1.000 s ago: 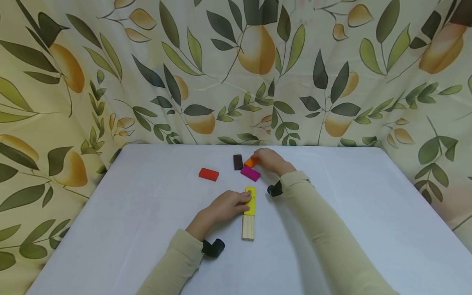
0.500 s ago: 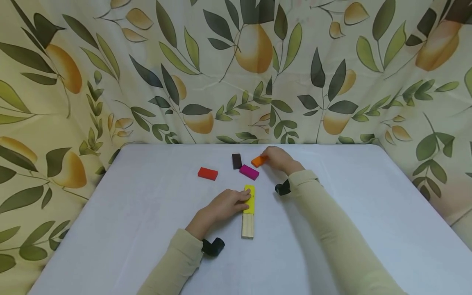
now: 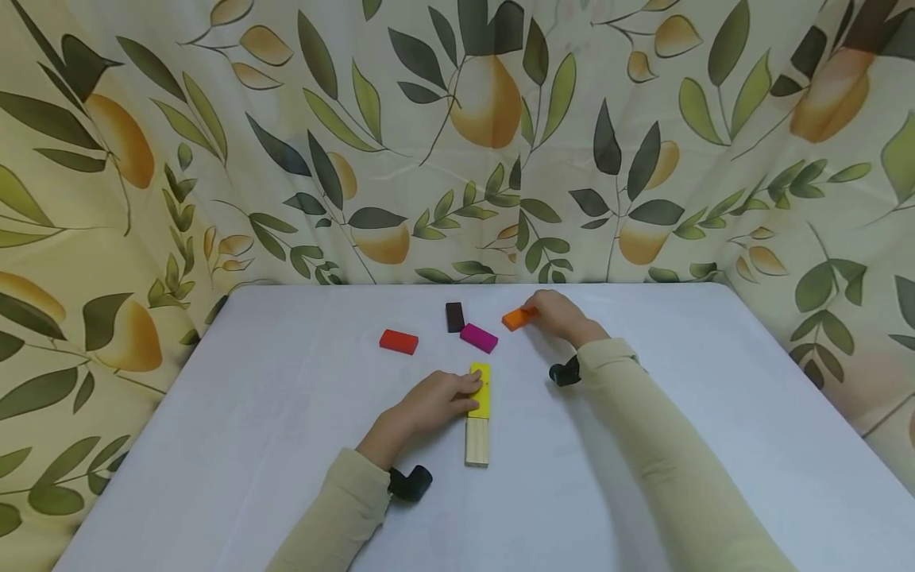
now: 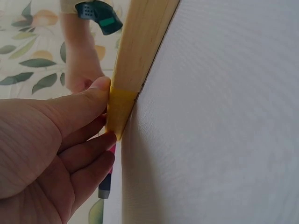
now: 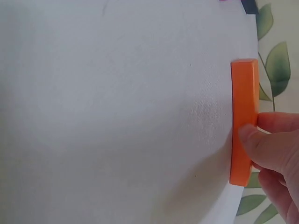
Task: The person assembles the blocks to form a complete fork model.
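Observation:
In the head view my left hand (image 3: pixel 436 401) lies over the yellow block (image 3: pixel 481 389), holding it with thumb and fingertips along its left side and top. A plain wooden block (image 3: pixel 476 442) meets the yellow one end to end on the near side; the left wrist view shows the joint beside my thumb. Farther back, my right hand (image 3: pixel 561 316) pinches one end of an orange block (image 5: pixel 244 102) between thumb and fingers. Just left of the orange block, a magenta block (image 3: pixel 478 338) touches the corner of a dark brown block (image 3: pixel 454 317).
A red block (image 3: pixel 398 342) lies apart to the left on the white tabletop (image 3: pixel 236 445). Behind the table's far edge hangs a leaf-and-fruit patterned curtain (image 3: pixel 286 238). Small black devices are strapped at both wrists.
My right hand has drawn the orange block rightward, away from the magenta and dark brown blocks. The left hand stays on the yellow block.

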Demonstrator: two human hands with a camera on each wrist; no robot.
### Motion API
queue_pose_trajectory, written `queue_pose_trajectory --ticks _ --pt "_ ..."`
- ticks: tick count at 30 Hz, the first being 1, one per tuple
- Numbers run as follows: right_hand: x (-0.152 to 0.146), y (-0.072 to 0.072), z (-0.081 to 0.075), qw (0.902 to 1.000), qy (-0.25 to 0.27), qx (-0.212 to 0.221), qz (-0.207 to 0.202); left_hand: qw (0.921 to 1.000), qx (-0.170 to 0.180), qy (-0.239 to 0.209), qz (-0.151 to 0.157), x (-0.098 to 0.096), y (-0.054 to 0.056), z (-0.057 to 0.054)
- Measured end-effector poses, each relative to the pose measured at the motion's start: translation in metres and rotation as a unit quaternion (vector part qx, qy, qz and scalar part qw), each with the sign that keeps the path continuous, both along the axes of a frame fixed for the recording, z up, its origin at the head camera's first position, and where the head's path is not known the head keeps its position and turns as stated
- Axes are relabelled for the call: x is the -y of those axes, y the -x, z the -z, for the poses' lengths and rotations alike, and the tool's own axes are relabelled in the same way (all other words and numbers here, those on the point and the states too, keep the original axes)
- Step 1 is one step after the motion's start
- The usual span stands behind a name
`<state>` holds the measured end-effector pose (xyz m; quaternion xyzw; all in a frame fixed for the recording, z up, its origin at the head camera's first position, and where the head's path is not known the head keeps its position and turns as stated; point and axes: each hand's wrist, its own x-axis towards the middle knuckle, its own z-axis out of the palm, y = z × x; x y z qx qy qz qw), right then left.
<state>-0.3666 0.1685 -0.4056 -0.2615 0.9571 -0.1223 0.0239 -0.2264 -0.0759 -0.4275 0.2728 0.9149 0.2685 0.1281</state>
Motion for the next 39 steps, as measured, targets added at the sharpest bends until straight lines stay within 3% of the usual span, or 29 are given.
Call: queue_pose_trajectory --ticks 12,24,39 --pt "-0.007 -0.004 0.000 0.9999 -0.009 -0.006 -0.011 0.9999 0.007 0.002 -0.009 0.000 0.000 0.001" --pt "-0.012 -0.012 0.000 0.9985 -0.004 -0.044 -0.034 1.0000 -0.009 -0.001 0.001 0.001 0.000 0.001" --pt "-0.013 -0.021 0.006 0.9971 -0.022 -0.063 -0.038 1.0000 0.001 -0.003 -0.001 0.001 0.000 0.000"
